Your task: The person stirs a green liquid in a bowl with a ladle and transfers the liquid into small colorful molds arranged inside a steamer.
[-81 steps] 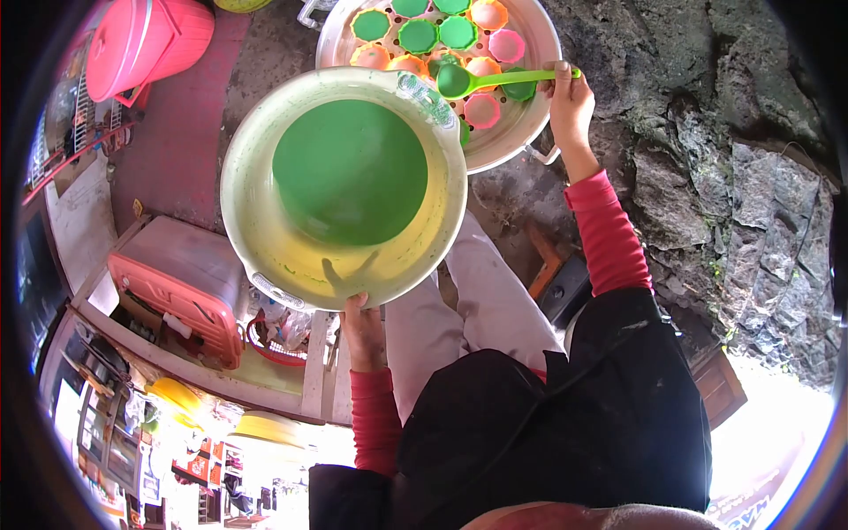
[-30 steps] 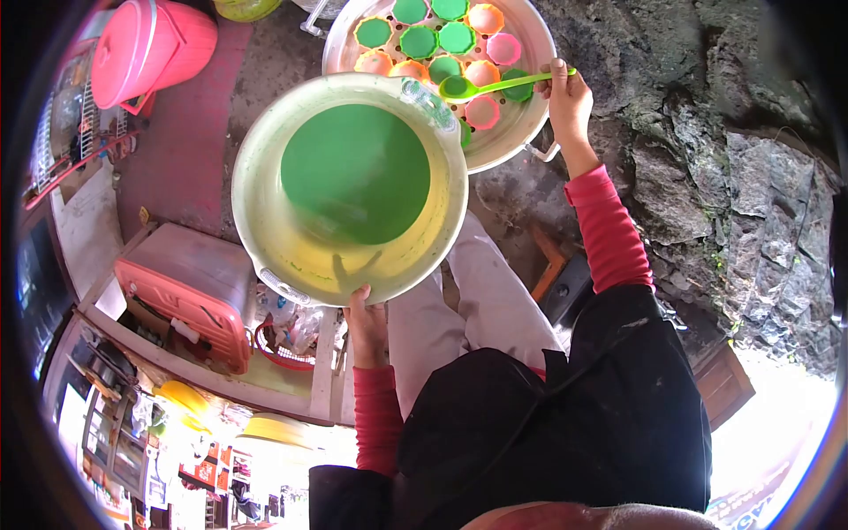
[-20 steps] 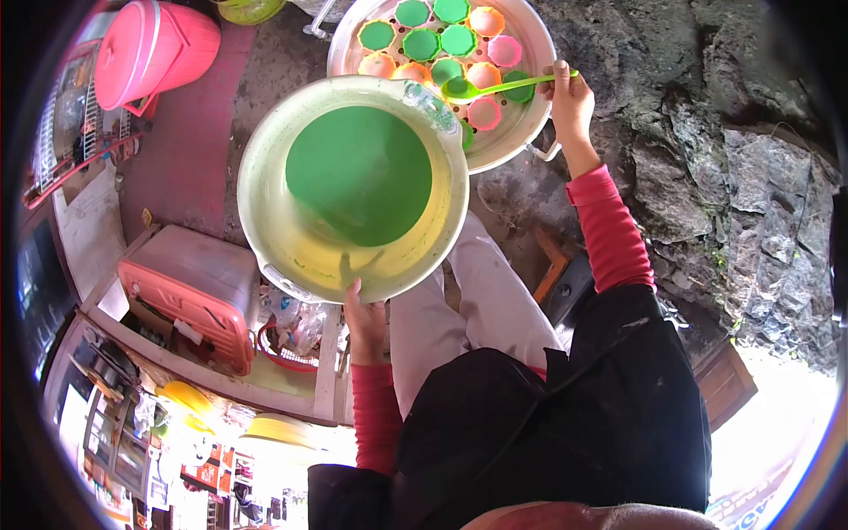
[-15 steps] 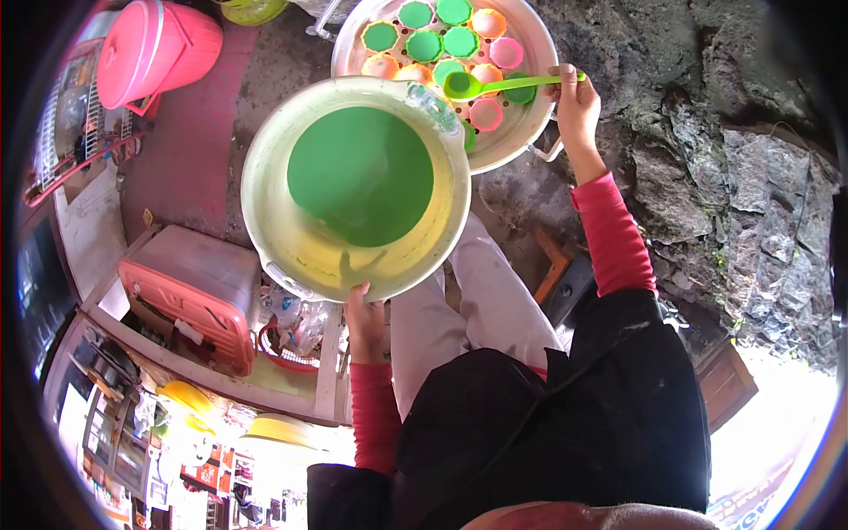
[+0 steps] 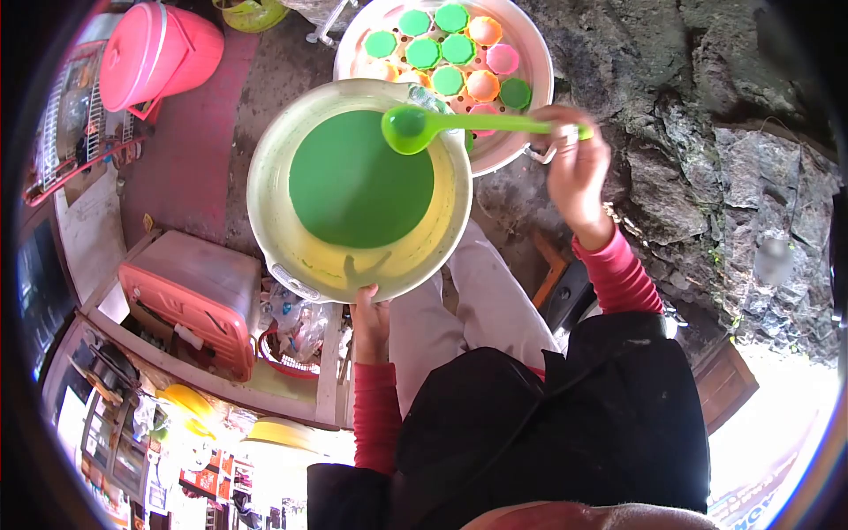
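My left hand (image 5: 371, 318) grips the near rim of a large pale basin (image 5: 415, 234), which is tilted and holds smooth green batter (image 5: 353, 190). My right hand (image 5: 579, 172) is closed on the handle of a bright green ladle (image 5: 415, 131). The ladle's bowl hangs over the batter near the basin's far right side. Behind the basin, a round steamer pan (image 5: 541, 75) carries several small moulds; some hold green batter (image 5: 451, 18), others are orange (image 5: 485, 30) or pink (image 5: 503, 59). The basin hides the pan's near left part.
A rough stone wall (image 5: 680, 168) rises on the right. At the left are a pink lidded bucket (image 5: 163, 57), a plastic storage box (image 5: 194, 291) and a red basket (image 5: 287, 353) with plastic bags. A yellow-green bowl (image 5: 250, 12) lies at the far edge.
My right hand has brought the ladle from above the moulds back toward me and left, over the basin. The basin has shifted only slightly.
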`<state>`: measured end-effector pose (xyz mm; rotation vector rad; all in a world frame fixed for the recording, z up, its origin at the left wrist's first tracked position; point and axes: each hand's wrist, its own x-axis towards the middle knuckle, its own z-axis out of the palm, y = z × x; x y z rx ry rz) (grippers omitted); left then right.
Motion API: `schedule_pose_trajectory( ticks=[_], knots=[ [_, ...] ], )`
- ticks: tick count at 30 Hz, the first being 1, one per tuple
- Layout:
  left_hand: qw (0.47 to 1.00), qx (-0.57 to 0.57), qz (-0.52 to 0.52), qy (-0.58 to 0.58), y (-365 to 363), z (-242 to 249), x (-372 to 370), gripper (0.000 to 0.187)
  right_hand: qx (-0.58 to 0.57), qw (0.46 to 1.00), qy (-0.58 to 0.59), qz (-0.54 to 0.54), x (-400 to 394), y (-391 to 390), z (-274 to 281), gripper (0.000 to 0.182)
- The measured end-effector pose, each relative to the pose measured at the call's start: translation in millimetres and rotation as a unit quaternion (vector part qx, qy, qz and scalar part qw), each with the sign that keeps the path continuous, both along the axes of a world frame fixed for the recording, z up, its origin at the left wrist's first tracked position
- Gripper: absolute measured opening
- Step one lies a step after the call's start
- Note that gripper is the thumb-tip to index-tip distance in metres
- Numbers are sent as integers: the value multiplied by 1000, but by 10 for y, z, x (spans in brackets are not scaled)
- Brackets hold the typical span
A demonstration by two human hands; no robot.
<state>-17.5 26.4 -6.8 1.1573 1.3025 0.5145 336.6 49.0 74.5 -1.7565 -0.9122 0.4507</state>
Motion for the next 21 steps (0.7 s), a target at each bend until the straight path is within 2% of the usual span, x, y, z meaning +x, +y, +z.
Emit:
schedule_pose_trajectory(
  ticks=[1, 3, 4, 5, 6, 10, 11, 13, 14, 16, 17, 18, 19, 21],
  knots=[
    [1000, 1, 1, 0, -8, -11, -29, 18, -39, 999, -13, 25, -76, 1, -80, 10],
    [985, 100, -137, 40, -35, -1, -104, 21, 15, 988, -92, 124, -147, 67, -160, 18],
    [985, 101, -136, 43, -17, 39, -79, 21, 37, 982, -107, 150, -179, 84, -249, 22],
    [972, 163, -148, 76, 11, 75, -49, 20, 2, 977, -107, 183, -184, 79, -281, 24],
    [955, 225, -161, 108, 43, 116, -20, 20, -8, 975, -108, 194, -200, 89, -298, 25],
    [937, 270, -178, 134, 70, 189, 6, 23, -17, 977, -96, 191, -240, 53, -430, 22],
    [944, 236, -190, 132, 46, 168, -33, 24, -16, 977, -95, 191, -253, 28, -451, 22],
    [949, 203, -202, 130, 12, 130, -71, 26, -64, 992, -47, 102, -282, -17, -465, 16],
    [961, 172, -183, 117, -3, 115, -66, 26, -64, 992, -47, 101, -268, -36, -458, 16],
    [970, 143, -165, 104, 3, 131, 2, 26, -116, 992, 47, 13, -212, -83, -441, 24],
    [998, -47, 24, -20, 32, 169, 90, 25, -114, 992, 47, 12, -180, -103, -414, 24],
    [939, -233, 210, -141, 49, 194, 146, 25, -113, 990, 80, -3, -143, -121, -368, 26],
    [940, -232, 208, -142, 23, 146, 120, 25, -111, 987, 112, -18, -120, -129, -327, 28],
    [996, -68, 41, -41, -57, -3, 58, 23, -73, 989, 127, -24, -83, -148, -254, 30]
  ],
)
